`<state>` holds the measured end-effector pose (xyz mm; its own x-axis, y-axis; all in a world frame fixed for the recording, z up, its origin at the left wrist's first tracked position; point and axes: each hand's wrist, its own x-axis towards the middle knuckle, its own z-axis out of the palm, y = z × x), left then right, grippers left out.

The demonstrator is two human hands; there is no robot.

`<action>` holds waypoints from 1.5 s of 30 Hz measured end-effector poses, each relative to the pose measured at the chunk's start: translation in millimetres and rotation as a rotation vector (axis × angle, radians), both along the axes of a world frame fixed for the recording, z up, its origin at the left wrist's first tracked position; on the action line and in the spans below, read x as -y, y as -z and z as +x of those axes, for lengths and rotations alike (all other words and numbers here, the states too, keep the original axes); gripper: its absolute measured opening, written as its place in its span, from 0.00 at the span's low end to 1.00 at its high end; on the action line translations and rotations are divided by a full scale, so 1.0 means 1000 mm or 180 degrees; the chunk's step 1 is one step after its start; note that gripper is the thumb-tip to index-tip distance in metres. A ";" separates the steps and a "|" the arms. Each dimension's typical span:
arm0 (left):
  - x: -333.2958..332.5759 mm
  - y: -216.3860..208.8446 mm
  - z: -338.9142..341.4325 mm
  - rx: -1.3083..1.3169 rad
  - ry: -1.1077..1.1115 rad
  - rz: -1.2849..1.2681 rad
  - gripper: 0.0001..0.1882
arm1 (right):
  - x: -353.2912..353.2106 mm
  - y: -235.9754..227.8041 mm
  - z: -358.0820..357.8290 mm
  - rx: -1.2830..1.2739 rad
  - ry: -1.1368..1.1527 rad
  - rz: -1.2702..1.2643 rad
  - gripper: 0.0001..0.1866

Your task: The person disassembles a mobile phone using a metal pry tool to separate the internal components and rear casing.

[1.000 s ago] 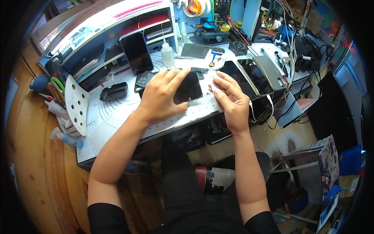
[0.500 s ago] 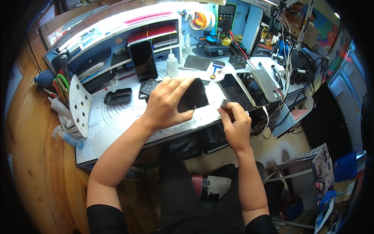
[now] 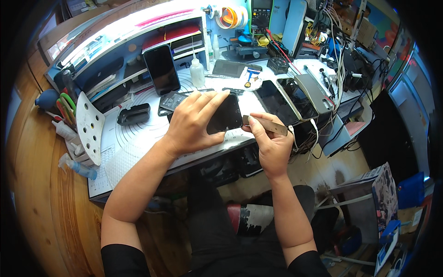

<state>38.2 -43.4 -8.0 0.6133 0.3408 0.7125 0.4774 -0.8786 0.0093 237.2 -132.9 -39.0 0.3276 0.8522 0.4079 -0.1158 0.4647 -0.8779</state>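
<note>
My left hand (image 3: 191, 121) grips a black phone (image 3: 226, 114) by its edges, fingers along the far side and thumb at the near side. The phone is held over the white work mat (image 3: 152, 135). In my right hand (image 3: 273, 150) is a flat, thin metal pry tool (image 3: 273, 126), pinched between thumb and fingers. Its tip is at the phone's right end, near the lower corner; I cannot tell whether it has entered the seam. Dark flat phone parts (image 3: 171, 100) lie just behind my left hand.
Two dark phones (image 3: 276, 101) lie right of my hands. Another phone (image 3: 161, 69) leans upright against the shelf, beside a white dropper bottle (image 3: 197, 74). A black tray-like piece (image 3: 134, 114) rests at left. White cables (image 3: 314, 134) hang over the right front edge.
My right hand has turned and moved slightly left, bringing the pry tool's tip to the phone's right end. The left hand keeps its hold; the whole view has shifted a little.
</note>
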 end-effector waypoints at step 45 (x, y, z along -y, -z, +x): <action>0.004 -0.006 -0.003 0.1395 0.0076 0.0093 0.49 | -0.017 -0.095 0.002 0.0695 -0.0813 -0.0084 0.09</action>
